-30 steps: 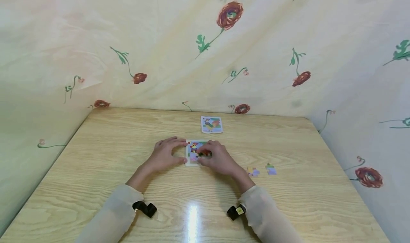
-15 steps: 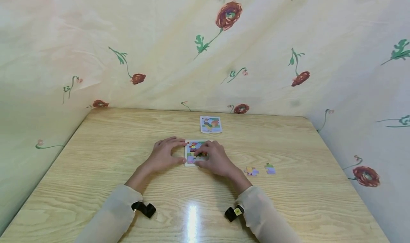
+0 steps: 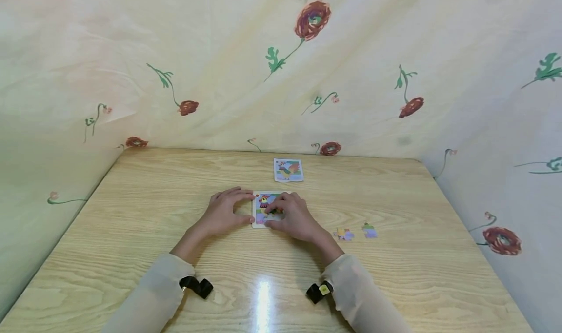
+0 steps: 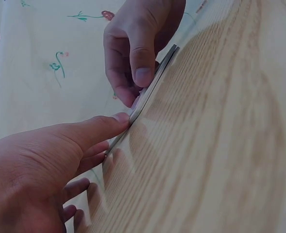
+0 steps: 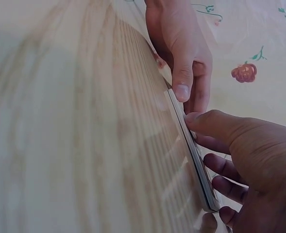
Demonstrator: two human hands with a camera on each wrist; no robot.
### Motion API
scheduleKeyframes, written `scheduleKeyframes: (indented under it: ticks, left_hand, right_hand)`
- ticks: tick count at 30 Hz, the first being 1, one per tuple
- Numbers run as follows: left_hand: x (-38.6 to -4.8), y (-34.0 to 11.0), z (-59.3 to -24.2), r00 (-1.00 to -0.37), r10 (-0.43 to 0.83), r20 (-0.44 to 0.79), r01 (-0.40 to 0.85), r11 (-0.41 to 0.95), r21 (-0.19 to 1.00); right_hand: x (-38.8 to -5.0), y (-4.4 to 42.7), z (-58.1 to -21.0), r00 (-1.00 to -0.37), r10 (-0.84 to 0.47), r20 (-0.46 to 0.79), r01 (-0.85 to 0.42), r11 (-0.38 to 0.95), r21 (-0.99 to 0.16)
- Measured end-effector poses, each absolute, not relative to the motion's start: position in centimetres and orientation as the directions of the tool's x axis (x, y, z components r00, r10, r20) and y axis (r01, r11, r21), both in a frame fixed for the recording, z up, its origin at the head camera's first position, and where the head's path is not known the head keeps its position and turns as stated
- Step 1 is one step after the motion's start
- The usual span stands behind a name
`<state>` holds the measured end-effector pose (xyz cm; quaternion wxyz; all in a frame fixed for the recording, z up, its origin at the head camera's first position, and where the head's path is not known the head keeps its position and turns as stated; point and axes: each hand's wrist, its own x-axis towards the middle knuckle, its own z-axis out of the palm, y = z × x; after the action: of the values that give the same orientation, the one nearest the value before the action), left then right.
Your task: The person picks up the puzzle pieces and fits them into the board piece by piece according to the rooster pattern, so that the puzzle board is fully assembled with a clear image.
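A small puzzle board (image 3: 260, 217) with a white border and a colourful hen picture lies flat mid-table. My left hand (image 3: 221, 213) holds its left edge, thumb at the near corner and fingers at the far corner. Over the board's right side, my right hand (image 3: 294, 218) has its thumb and fingers curled together on a lavender puzzle piece (image 4: 137, 97), which shows between the fingertips in the left wrist view. The right hand covers much of the picture. In the right wrist view, the board (image 5: 193, 153) appears edge-on beside both hands.
Loose puzzle pieces (image 3: 344, 234) lie right of the right forearm, with another puzzle piece (image 3: 370, 230) further right. A printed hen picture card (image 3: 288, 170) lies behind the board. A flower-patterned cloth (image 3: 219, 79) borders the wooden table (image 3: 153, 186).
The right hand's fingertips have moved slightly left and toward the near side over the board, with the lavender piece beneath them. The left hand stays at the board's left edge.
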<state>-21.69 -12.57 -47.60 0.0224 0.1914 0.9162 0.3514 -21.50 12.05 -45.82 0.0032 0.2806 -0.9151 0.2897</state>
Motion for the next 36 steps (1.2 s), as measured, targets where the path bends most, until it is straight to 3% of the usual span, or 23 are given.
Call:
scheduleKeyframes:
  ticks: [17,36]
  left_hand:
    - [-21.6,-12.6,-47.7,-0.926,0.368,0.082,0.329,0.683,0.652]
    - [-21.5,-12.6,-47.9,-0.926,0.365,0.095,0.335,0.681,0.651]
  right_hand:
    - [-21.6,11.9,-46.5,-0.850,-0.495,0.181,-0.503,0.659,-0.559]
    - [-21.5,11.4,-46.6,-0.841,-0.503,0.199,-0.528,0.681,-0.507]
